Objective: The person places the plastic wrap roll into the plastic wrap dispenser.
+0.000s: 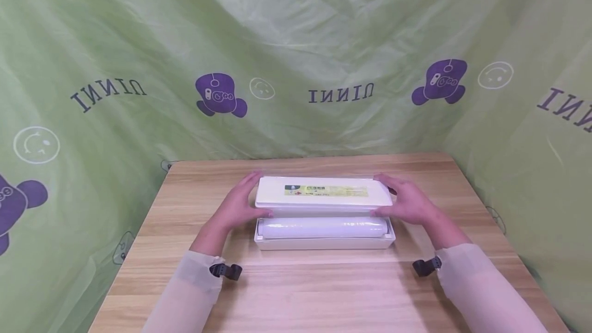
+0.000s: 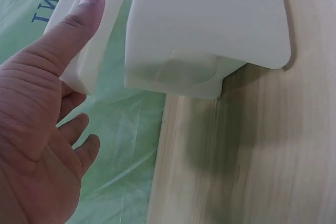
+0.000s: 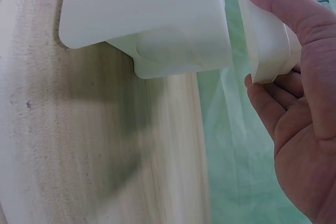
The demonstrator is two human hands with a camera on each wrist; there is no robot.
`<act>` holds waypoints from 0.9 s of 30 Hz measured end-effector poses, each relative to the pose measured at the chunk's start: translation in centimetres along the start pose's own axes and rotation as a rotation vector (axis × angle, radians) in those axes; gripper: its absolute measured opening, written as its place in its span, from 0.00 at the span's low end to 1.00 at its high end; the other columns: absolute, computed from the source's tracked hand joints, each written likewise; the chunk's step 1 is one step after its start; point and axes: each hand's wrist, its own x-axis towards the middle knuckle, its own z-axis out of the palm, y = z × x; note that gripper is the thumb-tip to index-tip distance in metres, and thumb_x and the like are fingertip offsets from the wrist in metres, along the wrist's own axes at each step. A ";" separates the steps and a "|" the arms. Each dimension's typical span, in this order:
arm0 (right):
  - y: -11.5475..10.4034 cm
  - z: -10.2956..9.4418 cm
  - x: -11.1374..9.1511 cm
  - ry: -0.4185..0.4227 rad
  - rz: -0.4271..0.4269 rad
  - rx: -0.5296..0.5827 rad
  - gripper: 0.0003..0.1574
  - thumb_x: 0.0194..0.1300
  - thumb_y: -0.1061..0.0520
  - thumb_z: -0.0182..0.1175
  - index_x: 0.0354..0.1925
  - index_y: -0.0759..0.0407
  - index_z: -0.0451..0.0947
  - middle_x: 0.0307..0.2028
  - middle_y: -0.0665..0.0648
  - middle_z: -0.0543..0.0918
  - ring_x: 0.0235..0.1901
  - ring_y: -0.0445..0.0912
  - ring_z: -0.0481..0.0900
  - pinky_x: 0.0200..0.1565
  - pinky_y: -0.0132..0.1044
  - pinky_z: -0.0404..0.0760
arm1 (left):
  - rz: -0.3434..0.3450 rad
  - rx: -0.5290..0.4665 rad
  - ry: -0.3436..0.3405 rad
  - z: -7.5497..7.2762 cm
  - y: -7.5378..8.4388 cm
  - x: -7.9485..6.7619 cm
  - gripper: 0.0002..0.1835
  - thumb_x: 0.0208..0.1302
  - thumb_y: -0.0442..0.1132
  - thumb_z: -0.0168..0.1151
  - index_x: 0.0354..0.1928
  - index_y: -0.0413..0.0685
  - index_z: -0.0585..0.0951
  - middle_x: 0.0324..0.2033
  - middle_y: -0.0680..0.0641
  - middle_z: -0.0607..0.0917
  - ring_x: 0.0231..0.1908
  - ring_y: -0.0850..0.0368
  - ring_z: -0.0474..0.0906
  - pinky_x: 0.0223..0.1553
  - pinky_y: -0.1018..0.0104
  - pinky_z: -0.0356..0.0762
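Note:
Both hands hold a white box lid (image 1: pixel 326 204) with a yellow-green label, one at each short end. My left hand (image 1: pixel 237 204) grips the left end, its thumb on the near side and fingers behind. My right hand (image 1: pixel 407 203) grips the right end the same way. Below and nearer to me lies the white cling film box (image 1: pixel 324 244), uncovered, with a shiny roll of cling film (image 1: pixel 319 227) inside. In both wrist views, a gap separates the lid (image 2: pixel 109 22) from the box (image 3: pixel 152 9).
The box stands on a wood-grain table (image 1: pixel 300 292). A green printed curtain (image 1: pixel 287 132) hangs behind the table and along both sides. Each wrist wears a black camera mount, on the left (image 1: pixel 226 271) and on the right (image 1: pixel 425 266).

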 end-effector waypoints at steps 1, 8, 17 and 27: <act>0.0 0.0 -0.1 0.000 0.000 -0.001 0.73 0.42 0.28 0.81 0.75 0.63 0.66 0.73 0.68 0.69 0.71 0.67 0.67 0.70 0.65 0.66 | 0.002 -0.002 0.002 0.0 0.0 -0.1 0.69 0.40 0.72 0.79 0.82 0.56 0.58 0.81 0.46 0.54 0.78 0.41 0.54 0.76 0.40 0.55; -0.2 0.2 -0.6 0.011 -0.008 -0.009 0.72 0.42 0.27 0.81 0.75 0.62 0.67 0.72 0.67 0.71 0.69 0.67 0.70 0.69 0.64 0.68 | 0.029 -0.012 0.022 0.3 -0.2 -0.7 0.68 0.39 0.75 0.77 0.81 0.55 0.60 0.81 0.45 0.56 0.78 0.41 0.55 0.74 0.37 0.57; -0.6 0.4 -1.2 0.005 0.013 -0.010 0.71 0.42 0.27 0.81 0.75 0.59 0.68 0.72 0.66 0.72 0.69 0.66 0.70 0.69 0.63 0.70 | 0.040 -0.008 0.037 0.4 -0.2 -1.4 0.65 0.41 0.73 0.79 0.80 0.54 0.63 0.80 0.45 0.59 0.79 0.44 0.53 0.75 0.37 0.56; -1.1 0.7 -2.0 -0.010 -0.011 -0.008 0.72 0.42 0.26 0.80 0.75 0.61 0.68 0.73 0.67 0.70 0.70 0.65 0.70 0.69 0.61 0.70 | 0.014 -0.004 0.019 0.4 -0.2 -2.5 0.65 0.39 0.76 0.77 0.78 0.52 0.66 0.81 0.45 0.57 0.79 0.44 0.52 0.75 0.39 0.56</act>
